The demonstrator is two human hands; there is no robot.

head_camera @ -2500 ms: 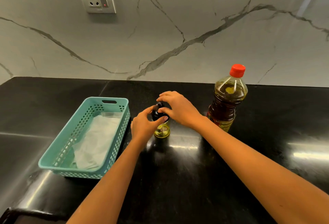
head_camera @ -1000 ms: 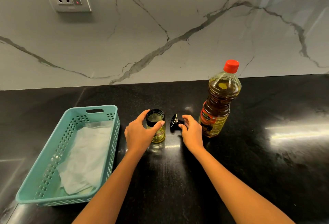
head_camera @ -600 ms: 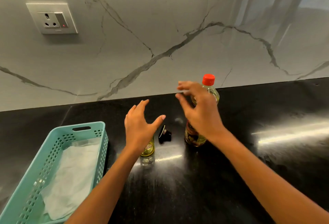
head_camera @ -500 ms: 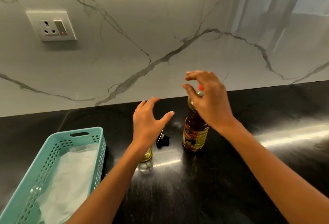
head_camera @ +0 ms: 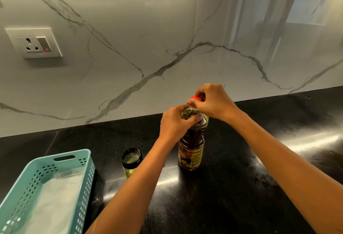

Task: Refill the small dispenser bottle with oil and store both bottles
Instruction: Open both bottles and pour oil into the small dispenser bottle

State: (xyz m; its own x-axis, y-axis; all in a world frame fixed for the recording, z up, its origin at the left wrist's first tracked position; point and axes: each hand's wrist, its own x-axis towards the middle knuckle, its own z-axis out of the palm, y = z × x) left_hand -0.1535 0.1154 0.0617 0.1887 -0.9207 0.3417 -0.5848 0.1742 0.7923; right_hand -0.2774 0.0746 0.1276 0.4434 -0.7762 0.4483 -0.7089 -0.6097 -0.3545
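L hand (head_camera: 173,124) now grips big bottle (head_camera: 192,148), R hand (head_camera: 213,102) pinches its red cap (head_camera: 194,97), both off the open small bottle (head_camera: 131,159) left of it, so pouring's prob. next.

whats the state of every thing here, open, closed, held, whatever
large oil bottle: upright on the counter, gripped near the neck by the left hand
red cap: on the bottle, pinched by the right hand
small dispenser bottle: upright, top off, mouth open, free of both hands
teal basket: on the counter, white liner inside, no bottles in it
wall socket: red indicator lit
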